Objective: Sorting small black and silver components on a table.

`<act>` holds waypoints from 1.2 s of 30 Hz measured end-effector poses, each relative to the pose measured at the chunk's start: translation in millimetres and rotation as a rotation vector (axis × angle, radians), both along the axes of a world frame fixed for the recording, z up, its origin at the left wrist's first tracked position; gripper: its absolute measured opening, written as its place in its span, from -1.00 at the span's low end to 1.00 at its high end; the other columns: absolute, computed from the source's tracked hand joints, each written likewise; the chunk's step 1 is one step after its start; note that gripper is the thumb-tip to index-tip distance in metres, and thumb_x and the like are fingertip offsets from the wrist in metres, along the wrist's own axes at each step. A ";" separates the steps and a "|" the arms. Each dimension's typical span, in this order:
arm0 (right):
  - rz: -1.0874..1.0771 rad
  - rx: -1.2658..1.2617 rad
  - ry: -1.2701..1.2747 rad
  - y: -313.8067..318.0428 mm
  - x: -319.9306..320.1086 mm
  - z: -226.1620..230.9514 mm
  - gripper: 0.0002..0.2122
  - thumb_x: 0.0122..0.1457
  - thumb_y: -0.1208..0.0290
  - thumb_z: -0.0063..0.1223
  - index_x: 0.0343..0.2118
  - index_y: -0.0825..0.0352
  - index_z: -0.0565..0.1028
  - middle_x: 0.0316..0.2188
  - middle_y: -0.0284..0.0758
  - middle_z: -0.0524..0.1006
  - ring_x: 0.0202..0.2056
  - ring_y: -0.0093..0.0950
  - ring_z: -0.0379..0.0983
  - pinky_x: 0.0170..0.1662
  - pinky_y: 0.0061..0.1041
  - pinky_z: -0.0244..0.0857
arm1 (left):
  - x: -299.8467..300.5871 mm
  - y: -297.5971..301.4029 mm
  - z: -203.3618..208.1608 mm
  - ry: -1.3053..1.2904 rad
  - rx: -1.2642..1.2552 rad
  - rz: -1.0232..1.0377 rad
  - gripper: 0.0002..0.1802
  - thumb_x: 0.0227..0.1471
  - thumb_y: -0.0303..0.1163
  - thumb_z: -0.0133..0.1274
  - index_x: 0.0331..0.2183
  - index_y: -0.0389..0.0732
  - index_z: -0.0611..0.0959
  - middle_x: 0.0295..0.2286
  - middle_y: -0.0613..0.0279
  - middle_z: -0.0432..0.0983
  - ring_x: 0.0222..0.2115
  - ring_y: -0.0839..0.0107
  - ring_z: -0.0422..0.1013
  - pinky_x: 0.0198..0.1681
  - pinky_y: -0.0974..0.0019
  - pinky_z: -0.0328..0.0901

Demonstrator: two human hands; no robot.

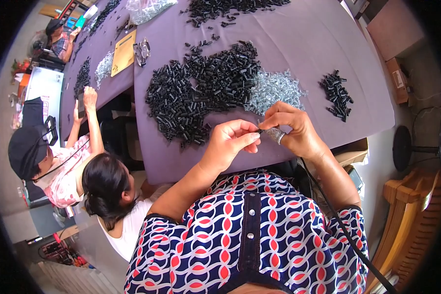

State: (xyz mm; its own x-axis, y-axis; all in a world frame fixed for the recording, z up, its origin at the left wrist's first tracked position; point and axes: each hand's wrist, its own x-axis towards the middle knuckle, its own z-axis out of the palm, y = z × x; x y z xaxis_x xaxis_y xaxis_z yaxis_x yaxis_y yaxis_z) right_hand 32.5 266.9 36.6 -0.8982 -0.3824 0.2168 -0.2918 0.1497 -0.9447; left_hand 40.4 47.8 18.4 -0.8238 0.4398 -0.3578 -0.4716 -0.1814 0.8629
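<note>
barely started, judging by piles: small finished cluster [337, 94] beyond right hand [294, 130], big black tube heap [201, 90] beyond left hand [229, 142], both pinching one tube [260, 131].

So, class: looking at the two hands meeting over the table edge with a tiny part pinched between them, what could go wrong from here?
1. The small black piece is pinched only by fingertips of the left hand and right hand at the table edge; a slipped grip could drop it into the lap.
2. The big black heap touches the silvery screw pile; a sweeping hand could mix them further.
3. The small finished pile sits far right, so reaching over may scatter it.
</note>
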 end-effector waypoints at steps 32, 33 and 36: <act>0.050 0.130 -0.128 3.6 -4.0 12.0 -0.55 -0.36 0.86 -0.10 -0.32 0.42 0.61 -0.34 -0.29 0.54 -0.23 -0.39 0.51 -0.16 -0.49 0.38 | 5.2 4.2 -3.4 0.277 -0.169 0.007 -0.82 0.10 -0.54 0.15 -0.22 -0.38 0.63 -0.40 0.21 0.61 -0.45 0.54 0.51 -0.33 0.51 0.39; 0.050 0.131 -0.128 3.7 -4.2 12.6 -0.55 -0.36 0.86 -0.10 -0.32 0.42 0.61 -0.34 -0.29 0.54 -0.23 -0.39 0.51 -0.16 -0.49 0.38 | 5.1 4.3 -2.9 0.281 -0.181 0.005 -0.83 0.10 -0.54 0.15 -0.22 -0.38 0.63 -0.40 0.21 0.61 -0.45 0.54 0.51 -0.33 0.51 0.39; 0.075 0.153 -0.145 4.0 -4.1 12.2 -0.55 -0.37 0.84 -0.11 -0.32 0.42 0.61 -0.34 -0.29 0.54 -0.24 -0.39 0.50 -0.16 -0.50 0.38 | 5.1 5.3 -5.6 0.273 -0.194 0.003 -0.84 0.10 -0.55 0.15 -0.23 -0.38 0.63 -0.41 0.23 0.61 -0.45 0.55 0.51 -0.34 0.52 0.38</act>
State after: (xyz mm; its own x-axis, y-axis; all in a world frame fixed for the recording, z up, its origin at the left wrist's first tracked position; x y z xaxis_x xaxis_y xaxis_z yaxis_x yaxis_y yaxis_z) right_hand 28.4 270.8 48.7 -0.8836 -0.4677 0.0215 -0.1697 0.2772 -0.9457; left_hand 45.5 53.1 12.8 -0.9017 0.3830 -0.2008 -0.2184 -0.0026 0.9759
